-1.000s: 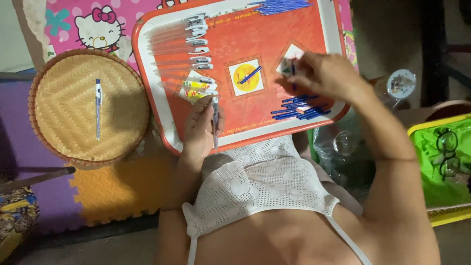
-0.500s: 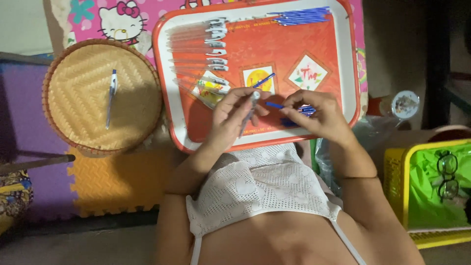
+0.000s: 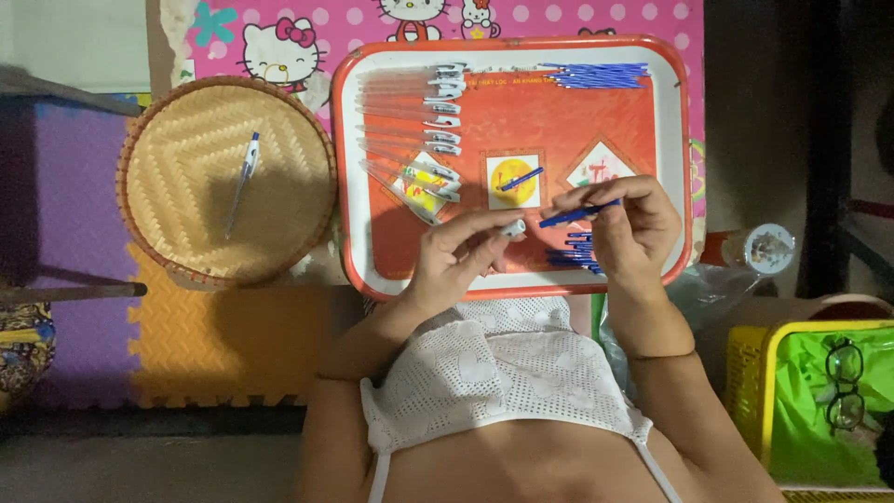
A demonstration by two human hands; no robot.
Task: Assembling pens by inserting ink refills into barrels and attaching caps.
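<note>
**Two hands, one pen in pieces over the tray**

Two hands work above a red tray [image 3: 672,140] that carries rows of clear pen barrels [image 3: 410,121] and blue refills [image 3: 596,74]. Left of it, a round woven basket [image 3: 177,233] holds one finished pen [image 3: 240,182]. The left hand [image 3: 456,261] is curled, its fingertips pinching a clear pen barrel's white end [image 3: 512,227]. The right hand [image 3: 629,224] pinches a blue refill [image 3: 573,215], its tip near that barrel.
</note>
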